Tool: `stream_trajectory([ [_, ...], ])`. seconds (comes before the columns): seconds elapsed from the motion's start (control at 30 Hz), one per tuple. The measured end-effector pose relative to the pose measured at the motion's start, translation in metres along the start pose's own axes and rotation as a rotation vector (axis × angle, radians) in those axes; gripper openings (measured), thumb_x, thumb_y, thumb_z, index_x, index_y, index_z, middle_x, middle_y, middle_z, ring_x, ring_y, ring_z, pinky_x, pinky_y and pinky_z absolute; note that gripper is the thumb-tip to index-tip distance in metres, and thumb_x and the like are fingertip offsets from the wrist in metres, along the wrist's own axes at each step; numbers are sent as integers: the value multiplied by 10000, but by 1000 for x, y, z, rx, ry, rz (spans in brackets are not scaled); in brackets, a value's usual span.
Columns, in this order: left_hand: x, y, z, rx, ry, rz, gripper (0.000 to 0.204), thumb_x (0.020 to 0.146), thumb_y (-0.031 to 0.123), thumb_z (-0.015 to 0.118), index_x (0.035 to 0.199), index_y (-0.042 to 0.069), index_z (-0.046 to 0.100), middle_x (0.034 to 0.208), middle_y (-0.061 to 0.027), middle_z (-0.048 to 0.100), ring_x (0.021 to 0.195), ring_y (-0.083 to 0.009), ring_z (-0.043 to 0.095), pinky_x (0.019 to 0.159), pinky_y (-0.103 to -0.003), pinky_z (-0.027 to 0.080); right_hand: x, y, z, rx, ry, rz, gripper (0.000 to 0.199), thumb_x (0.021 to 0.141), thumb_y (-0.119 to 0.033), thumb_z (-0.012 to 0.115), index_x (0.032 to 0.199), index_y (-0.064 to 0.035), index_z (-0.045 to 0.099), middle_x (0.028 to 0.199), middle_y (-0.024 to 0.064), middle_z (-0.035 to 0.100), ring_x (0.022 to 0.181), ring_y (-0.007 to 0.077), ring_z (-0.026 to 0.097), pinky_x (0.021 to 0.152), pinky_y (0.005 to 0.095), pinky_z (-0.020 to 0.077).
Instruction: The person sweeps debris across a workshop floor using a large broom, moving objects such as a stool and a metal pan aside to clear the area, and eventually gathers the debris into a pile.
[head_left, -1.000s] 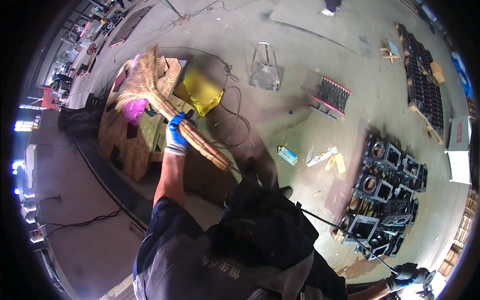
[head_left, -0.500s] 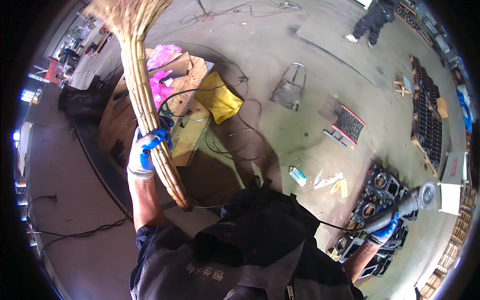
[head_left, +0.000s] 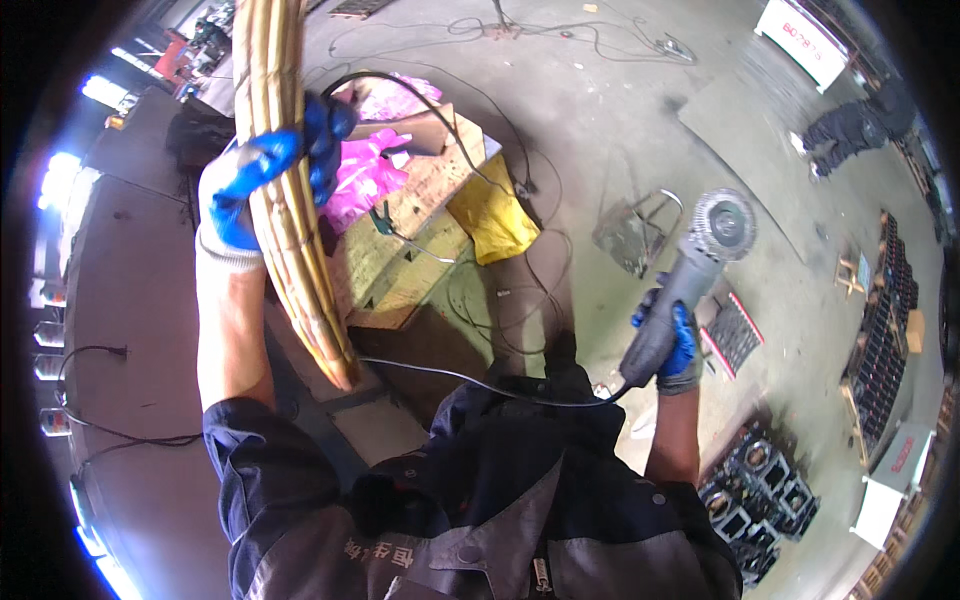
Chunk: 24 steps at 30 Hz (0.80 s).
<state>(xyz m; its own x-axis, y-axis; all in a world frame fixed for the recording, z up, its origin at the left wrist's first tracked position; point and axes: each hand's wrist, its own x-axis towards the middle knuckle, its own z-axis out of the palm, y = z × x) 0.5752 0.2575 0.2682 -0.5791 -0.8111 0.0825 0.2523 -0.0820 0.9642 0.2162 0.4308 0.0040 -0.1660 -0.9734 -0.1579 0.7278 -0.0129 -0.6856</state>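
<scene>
"So, what's that in the left hand (head_left: pixel 232 205), the one in a white-and-blue work glove?"

"A tan broom (head_left: pixel 285 225) of long stalks bound together, at the upper left of the frame. It runs past the top edge and slants down to a blunt end left of centre."

"Is the grip tight?"

"Wrapped right round the stalks, with barely any gap that I can see."

"And the right hand (head_left: pixel 680 345)?"

"Gloved too, right of centre, its grip curled about the body of a dark grey angle grinder (head_left: pixel 680 285). The grinder tilts up and to the right, its round disc (head_left: pixel 724 225) at the top."

"Where does the thin cord (head_left: pixel 480 388) go?"

"From the grinder's lower end, leftward past the dark jacket (head_left: pixel 480 460), to near the broom's blunt end. Whether it touches there, I can't tell."

"What's beyond the broom?"

"A plywood surface (head_left: pixel 450 188) carrying crumpled magenta plastic (head_left: pixel 368 180), with a yellow sack (head_left: pixel 495 222) at its right edge. Black metal castings (head_left: pixel 765 475) sit on the floor at the lower right."
</scene>
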Motion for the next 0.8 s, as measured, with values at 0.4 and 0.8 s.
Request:
stream_trajectory([
  [0.4,139,124,-74,834,160,264,410,748,254,610,1046,-12,516,875,-81,543,698,-105,493,586,-227,416,103,21,57,-75,-96,192,567,741,-212,631,1199,24,394,884,126,571,763,209,576,714,318,475],
  [0.8,45,230,-365,1470,907,135,285,744,271,650,883,33,580,736,-1,520,625,-78,457,560,-221,379,179,156,127,-267,-19,299,463,749,-155,628,1152,-17,446,876,111,574,759,197,583,702,309,495],
])
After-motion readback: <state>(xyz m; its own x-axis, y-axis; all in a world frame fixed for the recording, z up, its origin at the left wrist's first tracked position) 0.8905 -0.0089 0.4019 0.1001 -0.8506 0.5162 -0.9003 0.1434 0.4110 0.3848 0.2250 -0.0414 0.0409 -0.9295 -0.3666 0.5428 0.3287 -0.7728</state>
